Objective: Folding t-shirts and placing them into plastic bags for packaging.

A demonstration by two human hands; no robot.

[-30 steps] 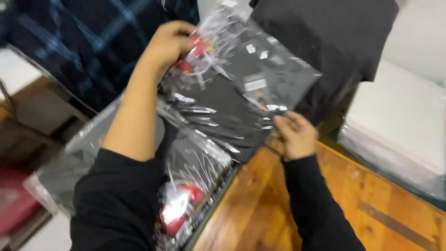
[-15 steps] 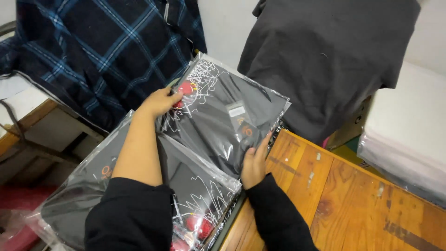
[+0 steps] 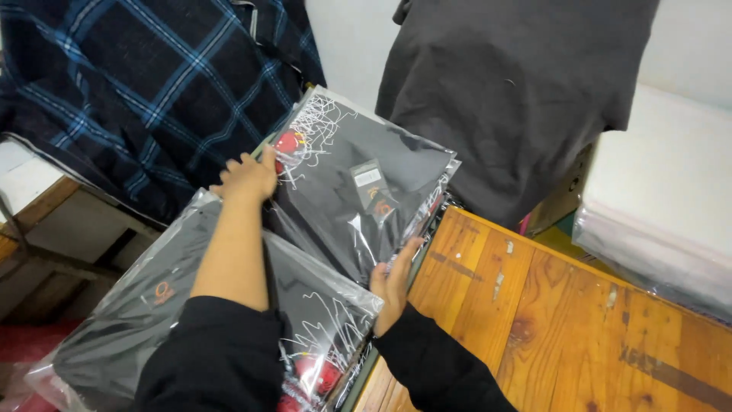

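Observation:
A black printed shirt in a clear plastic bag (image 3: 358, 191) lies tilted on top of a stack at the table's left edge. My left hand (image 3: 248, 177) grips its far left corner, by a red print. My right hand (image 3: 393, 278) holds its near right edge, fingers spread along the plastic. Under it sits another bagged black shirt (image 3: 152, 313) with a small orange mark and white scribble print.
A wooden table (image 3: 564, 320) fills the right foreground. A dark grey shirt (image 3: 511, 84) hangs at the back, a blue plaid shirt (image 3: 145, 84) hangs at the left. A stack of clear bags (image 3: 656, 206) lies at the right.
The upper bagged shirt has come down from a raised, tilted hold onto the stack. Both hands have moved with it and stay on its edges.

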